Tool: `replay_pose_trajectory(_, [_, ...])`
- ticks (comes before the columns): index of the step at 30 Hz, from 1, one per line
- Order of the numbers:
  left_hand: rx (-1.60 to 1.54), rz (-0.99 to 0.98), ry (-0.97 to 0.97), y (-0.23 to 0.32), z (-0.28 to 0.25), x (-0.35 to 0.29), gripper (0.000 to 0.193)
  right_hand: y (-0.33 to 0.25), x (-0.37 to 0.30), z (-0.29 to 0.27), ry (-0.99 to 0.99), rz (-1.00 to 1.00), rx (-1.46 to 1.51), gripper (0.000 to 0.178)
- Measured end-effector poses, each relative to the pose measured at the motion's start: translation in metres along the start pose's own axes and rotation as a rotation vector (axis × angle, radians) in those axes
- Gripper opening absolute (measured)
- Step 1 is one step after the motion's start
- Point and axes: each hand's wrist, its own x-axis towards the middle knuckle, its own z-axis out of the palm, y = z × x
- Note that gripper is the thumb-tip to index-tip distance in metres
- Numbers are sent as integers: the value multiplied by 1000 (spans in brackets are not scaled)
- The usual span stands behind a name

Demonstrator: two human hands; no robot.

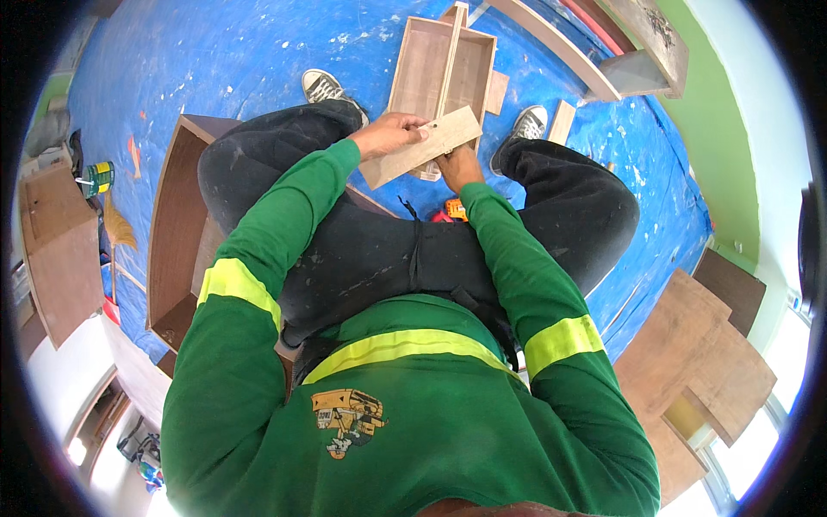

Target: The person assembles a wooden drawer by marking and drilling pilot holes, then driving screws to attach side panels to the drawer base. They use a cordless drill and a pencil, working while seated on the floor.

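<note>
Green long-sleeved shirt (405, 414) with yellow reflective bands is filling the lower frame, nearest the camera; the person is sitting, dark trousers (379, 250) with knees spread apart. Both forearms are reaching forward between the knees. Left hand (392, 133) is gripping the upper left edge of a light wooden board (422, 145), fingers curled over its top face, closed on it. Right hand (457, 164) is sitting under the board's lower right part, mostly hidden by it; it is touching the board, but cannot tell whether the fingers are clamped. The board is being held tilted, in the air above the floor, just in front of the knees and over the near end of a wooden drawer box (444, 69). The drawer box is lying open side up on the blue floor covering (241, 60), a thin strip standing along its middle. Grey sneakers are resting on either side of it: left sneaker (326, 86), right sneaker (524, 127). A small orange object (455, 209) is peeking out between the thighs, too hidden to identify. A brown cabinet carcass (177, 233) is lying beside the left leg. Brown plywood panels (698, 353) are stacked at right. A green tin can (99, 178) is standing far left, near a straw broom (116, 228).
</note>
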Motion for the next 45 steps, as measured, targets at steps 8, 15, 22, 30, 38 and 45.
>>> replay_pose_trajectory(8, [-18, 34, 8, -2, -3, -2, 51, 9, 3, 1, -72, -79, -22, 45])
replay_pose_trajectory(15, [86, 34, 25, -7, -3, 6, 51, 35, 17, 27, -53, -261, -264, 46])
replay_pose_trajectory(22, [179, 25, 216, 19, 12, -18, 49, 18, 8, 22, -51, -237, -259, 40])
replay_pose_trajectory(30, [202, 109, 270, 18, 14, -25, 49, 43, 10, 36, -13, -278, -280, 54])
replay_pose_trajectory(38, [110, 145, 267, 16, 17, -26, 45, 23, 3, 18, -105, -180, -300, 53])
replay_pose_trajectory(45, [143, 103, 272, 20, 17, -27, 44, 25, 2, 20, -100, -156, -328, 47])
